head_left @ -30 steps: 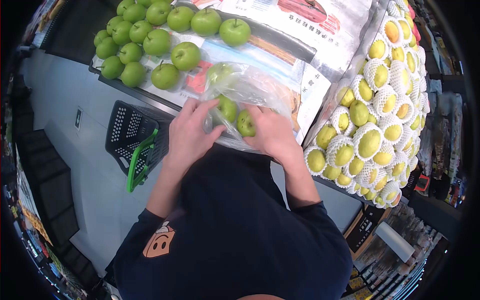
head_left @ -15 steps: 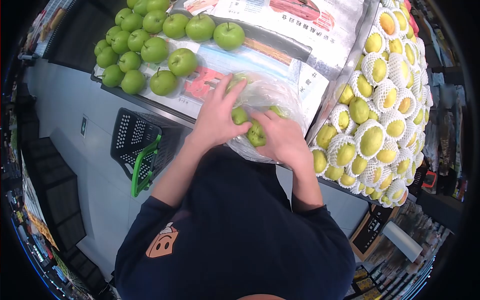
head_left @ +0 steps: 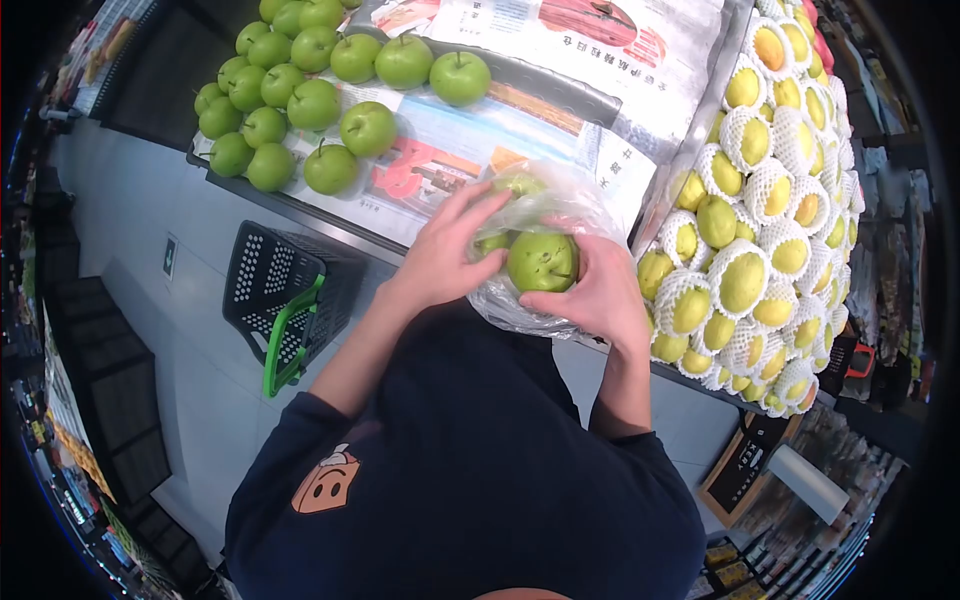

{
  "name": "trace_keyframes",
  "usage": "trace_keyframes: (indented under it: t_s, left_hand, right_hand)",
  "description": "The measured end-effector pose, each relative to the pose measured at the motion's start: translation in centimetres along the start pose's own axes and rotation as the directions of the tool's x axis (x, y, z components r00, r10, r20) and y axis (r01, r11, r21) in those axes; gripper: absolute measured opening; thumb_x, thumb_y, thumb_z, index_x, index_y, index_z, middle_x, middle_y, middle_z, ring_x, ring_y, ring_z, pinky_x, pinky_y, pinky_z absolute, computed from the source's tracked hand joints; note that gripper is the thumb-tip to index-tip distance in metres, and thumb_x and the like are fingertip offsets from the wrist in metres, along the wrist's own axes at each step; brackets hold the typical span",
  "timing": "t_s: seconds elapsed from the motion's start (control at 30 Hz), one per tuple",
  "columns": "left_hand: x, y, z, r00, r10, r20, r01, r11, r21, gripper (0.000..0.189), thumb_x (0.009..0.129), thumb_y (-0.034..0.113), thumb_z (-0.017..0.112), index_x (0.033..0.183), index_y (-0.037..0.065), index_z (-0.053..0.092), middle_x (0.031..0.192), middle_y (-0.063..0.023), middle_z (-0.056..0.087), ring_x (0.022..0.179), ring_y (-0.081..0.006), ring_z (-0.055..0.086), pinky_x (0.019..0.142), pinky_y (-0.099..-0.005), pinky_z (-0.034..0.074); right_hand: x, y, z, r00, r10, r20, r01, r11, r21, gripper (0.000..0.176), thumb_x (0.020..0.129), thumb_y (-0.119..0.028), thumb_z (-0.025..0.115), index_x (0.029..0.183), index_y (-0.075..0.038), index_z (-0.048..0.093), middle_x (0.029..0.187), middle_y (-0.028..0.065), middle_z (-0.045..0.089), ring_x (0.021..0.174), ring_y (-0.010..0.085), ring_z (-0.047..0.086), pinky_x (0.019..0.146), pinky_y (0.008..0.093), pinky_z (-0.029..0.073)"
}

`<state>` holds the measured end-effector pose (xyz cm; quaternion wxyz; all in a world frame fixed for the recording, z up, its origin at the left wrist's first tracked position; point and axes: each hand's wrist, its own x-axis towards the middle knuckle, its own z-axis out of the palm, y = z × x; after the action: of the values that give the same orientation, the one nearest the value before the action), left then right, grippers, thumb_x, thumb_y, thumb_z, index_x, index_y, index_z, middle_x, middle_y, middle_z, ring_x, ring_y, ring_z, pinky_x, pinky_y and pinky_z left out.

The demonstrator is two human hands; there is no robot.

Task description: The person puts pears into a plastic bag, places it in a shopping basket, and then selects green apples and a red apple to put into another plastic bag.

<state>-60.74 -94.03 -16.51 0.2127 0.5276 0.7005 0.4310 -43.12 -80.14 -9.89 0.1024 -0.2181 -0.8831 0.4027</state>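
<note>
A clear plastic bag [head_left: 575,205] with green apples in it lies at the near edge of the newspaper-lined display. At its mouth my right hand [head_left: 608,290] grips a green apple [head_left: 541,262], thumb below and fingers at its right side. My left hand [head_left: 455,250] is curved around the bag's left side, its fingers over the plastic and next to another apple partly hidden inside. A further apple [head_left: 520,184] shows through the plastic at the bag's far side.
Loose green apples [head_left: 314,104] sit in rows at the display's left. Yellow-green fruit in white foam nets [head_left: 743,280] is piled at the right behind a divider. On the floor to the left stands a dark shopping basket [head_left: 272,268] with a green handle.
The apple under my right hand has come up into fuller view, with the hand now at its right side. Both hands and the bag have shifted slightly right.
</note>
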Motion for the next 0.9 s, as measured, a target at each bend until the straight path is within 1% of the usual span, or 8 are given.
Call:
trace_keyframes:
  t_s: [0.07,0.17,0.3,0.4,0.57,0.7,0.83,0.9]
  left_hand:
    - [-0.6,0.9,-0.5,0.999,0.032,-0.044,-0.028,0.997,0.073,0.079,0.073,0.019,0.080,0.145,0.008,0.048,0.146,-0.0209,0.045,0.134,-0.0394,0.046,0.111,-0.0442,0.040]
    - [-1.4,3.3,-1.2,0.984,0.121,-0.134,-0.120,0.993,0.012,0.088,0.068,0.017,0.084,0.146,0.004,0.045,0.145,-0.0220,0.046,0.133,-0.0402,0.047,0.111,-0.0457,0.040]
    - [-2.0,4.9,-2.5,0.956,0.210,-0.205,-0.218,0.976,-0.019,0.093,0.063,0.014,0.089,0.144,-0.001,0.045,0.143,-0.0220,0.049,0.131,-0.0382,0.049,0.109,-0.0458,0.041]
    - [-2.4,5.2,-2.8,0.948,0.229,-0.221,-0.224,0.973,0.046,0.094,0.062,0.017,0.091,0.142,-0.002,0.046,0.141,-0.0216,0.051,0.127,-0.0385,0.053,0.106,-0.0465,0.043]
    - [-2.6,5.5,-2.7,0.959,0.208,-0.194,-0.200,0.978,0.061,0.096,0.059,0.020,0.093,0.141,0.000,0.048,0.134,-0.0206,0.055,0.119,-0.0385,0.058,0.101,-0.0456,0.047]
    - [-3.3,4.8,-2.9,0.942,0.177,-0.284,-0.150,0.982,0.116,0.091,0.058,0.018,0.093,0.137,0.001,0.051,0.127,-0.0184,0.059,0.116,-0.0338,0.060,0.098,-0.0419,0.050]
    - [-4.1,2.3,-3.3,0.855,-0.200,-0.478,0.127,0.975,-0.180,0.079,0.062,0.015,0.091,0.130,-0.001,0.053,0.127,-0.0151,0.059,0.116,-0.0273,0.060,0.097,-0.0378,0.050]
    - [-4.0,-0.1,-4.5,0.851,-0.227,-0.473,0.263,0.965,0.010,0.080,0.064,0.014,0.089,0.134,0.004,0.051,0.133,-0.0153,0.056,0.117,-0.0273,0.060,0.098,-0.0388,0.051]
  right_hand:
    - [-0.1,0.1,1.0,0.995,0.064,-0.070,-0.026,0.893,0.450,0.065,0.081,-0.032,0.079,0.132,-0.001,0.056,0.110,0.0121,0.068,0.087,0.0236,0.069,0.066,0.0331,0.055]
    - [0.0,1.2,2.3,0.993,0.098,0.063,-0.094,0.360,0.928,0.068,0.088,-0.041,0.074,0.135,0.003,0.051,0.111,0.0087,0.064,0.080,0.0143,0.065,0.055,0.0253,0.051]
    - [0.3,0.5,3.8,0.945,0.143,0.293,-0.269,-0.167,0.949,0.075,0.092,-0.058,0.063,0.139,-0.002,0.048,0.108,0.0097,0.065,0.078,0.0144,0.065,0.050,0.0261,0.049]
    - [0.5,-0.4,3.8,0.947,0.199,0.252,-0.241,-0.079,0.967,0.070,0.091,-0.046,0.071,0.139,-0.002,0.048,0.113,0.0096,0.064,0.086,0.0175,0.066,0.057,0.0274,0.051]
    - [0.8,-1.7,3.7,0.984,-0.116,-0.138,0.175,0.805,0.566,0.065,0.078,-0.019,0.083,0.135,-0.005,0.055,0.121,0.0090,0.062,0.095,0.0196,0.065,0.069,0.0285,0.053]
    - [0.3,-2.7,2.8,0.987,-0.098,-0.124,0.150,0.833,0.532,0.055,0.075,-0.013,0.084,0.126,-0.007,0.063,0.113,0.0080,0.064,0.089,0.0182,0.066,0.070,0.0304,0.053]
    - [0.2,-0.8,2.9,0.993,-0.037,-0.115,0.081,0.911,0.405,0.037,0.079,-0.011,0.078,0.114,-0.008,0.068,0.102,0.0077,0.068,0.078,0.0199,0.066,0.067,0.0324,0.052]
    - [0.4,-0.1,3.1,0.992,0.006,-0.123,0.031,0.955,0.295,0.027,0.082,-0.011,0.075,0.108,-0.008,0.069,0.096,0.0081,0.069,0.074,0.0232,0.066,0.065,0.0346,0.053]
